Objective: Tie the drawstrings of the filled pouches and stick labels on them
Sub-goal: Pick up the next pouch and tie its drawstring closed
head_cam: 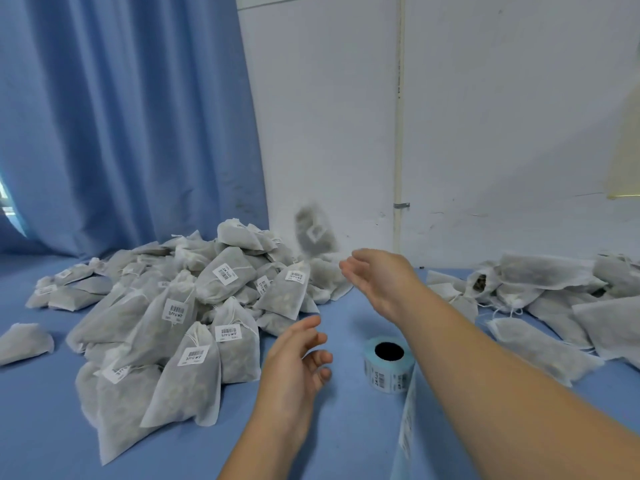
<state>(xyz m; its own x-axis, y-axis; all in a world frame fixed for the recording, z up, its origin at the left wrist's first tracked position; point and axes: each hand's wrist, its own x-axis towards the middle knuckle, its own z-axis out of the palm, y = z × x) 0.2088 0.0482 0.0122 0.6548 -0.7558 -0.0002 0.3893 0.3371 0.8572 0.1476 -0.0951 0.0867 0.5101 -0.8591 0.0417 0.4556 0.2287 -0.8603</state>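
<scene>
Both hands empty. Right hand point(376, 274) reaches toward the far edge of the worktop point(346, 427), fingers straight, palm open. Left hand point(298, 358) hovers mid-worktop, fingers loosely curled.

One pouch point(316, 233) is airborne and blurred, touching neither hand, above the far side of the labelled pile point(183, 306) on the left half. Unlabelled pouches point(554, 299) lie by the right edge, and the label roll point(384, 374) stands between the piles.

We judge the pouches light and soft, with loose fill that shifts. Pinch at the gathered neck and label the flat face.

Labels show a barcode plus one short printed line we can't read. No brand visible.
</scene>
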